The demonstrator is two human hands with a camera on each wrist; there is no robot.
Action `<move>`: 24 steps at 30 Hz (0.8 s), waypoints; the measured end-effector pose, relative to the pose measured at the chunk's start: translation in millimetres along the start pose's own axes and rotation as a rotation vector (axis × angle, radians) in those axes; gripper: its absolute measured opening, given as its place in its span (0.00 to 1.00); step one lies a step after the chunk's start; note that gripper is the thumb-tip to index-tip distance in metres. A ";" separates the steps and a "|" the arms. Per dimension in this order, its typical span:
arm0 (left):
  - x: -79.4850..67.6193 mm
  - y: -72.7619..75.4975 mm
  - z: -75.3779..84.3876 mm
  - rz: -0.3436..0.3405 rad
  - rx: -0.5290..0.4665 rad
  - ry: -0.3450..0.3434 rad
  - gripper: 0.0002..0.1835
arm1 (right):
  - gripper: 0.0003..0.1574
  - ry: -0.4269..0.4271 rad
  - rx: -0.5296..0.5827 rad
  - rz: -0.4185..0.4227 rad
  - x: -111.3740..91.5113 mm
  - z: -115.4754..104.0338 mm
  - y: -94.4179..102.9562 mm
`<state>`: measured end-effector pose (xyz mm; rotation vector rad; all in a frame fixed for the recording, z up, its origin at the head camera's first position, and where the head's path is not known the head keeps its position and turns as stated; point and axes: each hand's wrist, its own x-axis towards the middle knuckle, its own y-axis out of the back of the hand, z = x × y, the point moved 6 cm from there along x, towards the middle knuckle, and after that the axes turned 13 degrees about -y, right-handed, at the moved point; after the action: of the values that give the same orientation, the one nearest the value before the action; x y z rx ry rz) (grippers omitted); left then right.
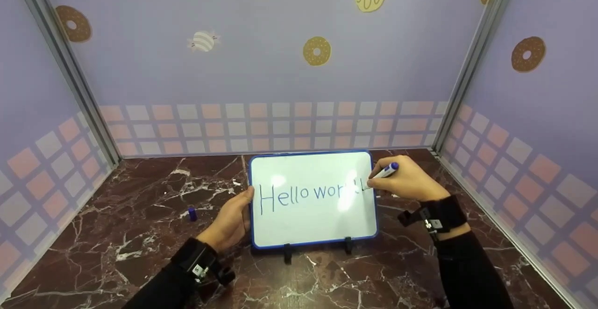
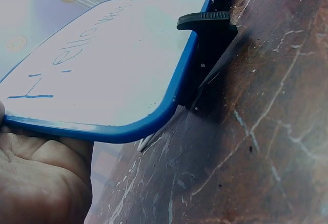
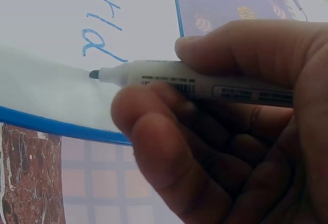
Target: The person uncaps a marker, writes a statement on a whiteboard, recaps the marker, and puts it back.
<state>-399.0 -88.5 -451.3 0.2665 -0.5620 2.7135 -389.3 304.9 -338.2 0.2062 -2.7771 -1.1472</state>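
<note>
A blue-framed whiteboard (image 1: 308, 227) leans upright on a stand, with "Hello world" handwritten across it in blue. My left hand (image 1: 229, 221) grips its left edge, thumb at the front and fingers behind, mostly hidden by the board. Near the right edge, my right hand (image 1: 407, 178) pinches a white marker (image 3: 169, 78) between thumb and fingers. The dark marker tip is beside the end of the "d" in the right wrist view; I cannot tell whether it touches the surface. On the table left of my left hand stands a small purple cap (image 1: 192, 214).
Two black stand hooks (image 1: 288, 254) hold the board's lower edge. Beneath is a dark red marbled table (image 1: 154, 248). Lilac walls (image 1: 261, 80) with donut pictures and checks enclose the back and both sides, with metal posts (image 1: 472, 61) at the corners.
</note>
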 end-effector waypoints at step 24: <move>-1.2 1.4 -0.3 0.019 0.024 0.009 0.32 | 0.08 -0.001 0.005 -0.045 -1.0 2.1 -1.0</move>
<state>-398.5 -89.9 -452.3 0.2569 -0.5318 2.7401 -388.6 305.8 -340.4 0.2698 -2.7897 -1.1508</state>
